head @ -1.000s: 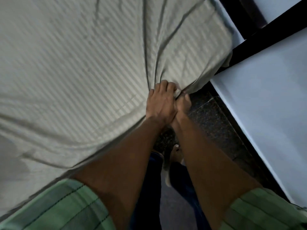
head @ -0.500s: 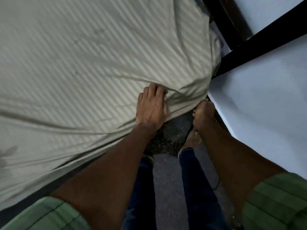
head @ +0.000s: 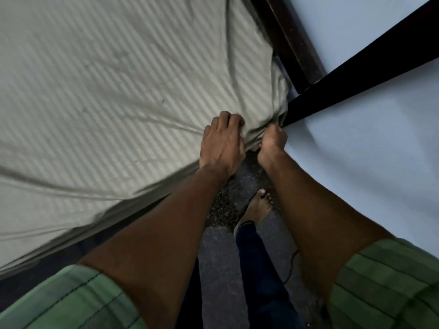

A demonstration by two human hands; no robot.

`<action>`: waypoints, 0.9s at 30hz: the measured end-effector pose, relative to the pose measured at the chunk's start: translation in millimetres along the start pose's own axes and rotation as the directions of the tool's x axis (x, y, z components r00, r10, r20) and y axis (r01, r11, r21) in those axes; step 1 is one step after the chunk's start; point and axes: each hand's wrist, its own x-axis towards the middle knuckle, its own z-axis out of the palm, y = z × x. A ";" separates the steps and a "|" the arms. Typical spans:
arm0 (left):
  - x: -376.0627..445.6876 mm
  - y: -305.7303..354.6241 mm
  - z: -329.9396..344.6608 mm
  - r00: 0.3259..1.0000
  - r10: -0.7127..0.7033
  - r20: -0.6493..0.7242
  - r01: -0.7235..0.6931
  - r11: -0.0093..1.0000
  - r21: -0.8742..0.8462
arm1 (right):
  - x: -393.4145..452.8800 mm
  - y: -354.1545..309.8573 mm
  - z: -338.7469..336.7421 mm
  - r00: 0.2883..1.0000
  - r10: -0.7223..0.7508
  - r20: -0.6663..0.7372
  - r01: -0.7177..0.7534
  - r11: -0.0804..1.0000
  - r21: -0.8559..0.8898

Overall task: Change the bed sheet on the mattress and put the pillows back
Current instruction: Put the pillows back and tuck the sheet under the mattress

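Left hand (head: 222, 143): laid palm-down on the bed sheet (head: 114, 96) near the mattress corner, fingertips curled into the cloth. Right hand (head: 273, 138): just beside it, closed in a fist on bunched sheet at the corner. Sheet: pale, striped, spread over the mattress, creased toward both hands. Mattress itself was hidden beneath; right fingers were not seen.

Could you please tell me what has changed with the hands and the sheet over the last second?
Half a second ago the right hand hung free over the floor; it has moved back up to the mattress corner and grips the bunched striped sheet there. The left hand has shifted toward that corner, its fingers now curled into the fabric. The sheet still covers the mattress, and the dark bed frame is unchanged.
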 end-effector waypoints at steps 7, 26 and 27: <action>16.0 27.7 6.5 0.990 0.136 0.031 -0.137 0.991 0.007 | 18.5 -6.5 -41.5 0.980 0.148 -0.131 -0.124 0.977 0.176; 23.6 48.6 19.1 0.999 0.038 0.015 -0.036 0.996 -0.085 | 32.3 -20.2 -32.0 0.891 0.267 0.367 -0.316 0.945 0.081; 23.5 48.4 21.1 1.000 0.022 0.002 -0.022 0.994 -0.104 | 32.3 -19.4 -33.3 0.891 0.257 0.374 -0.311 0.946 0.090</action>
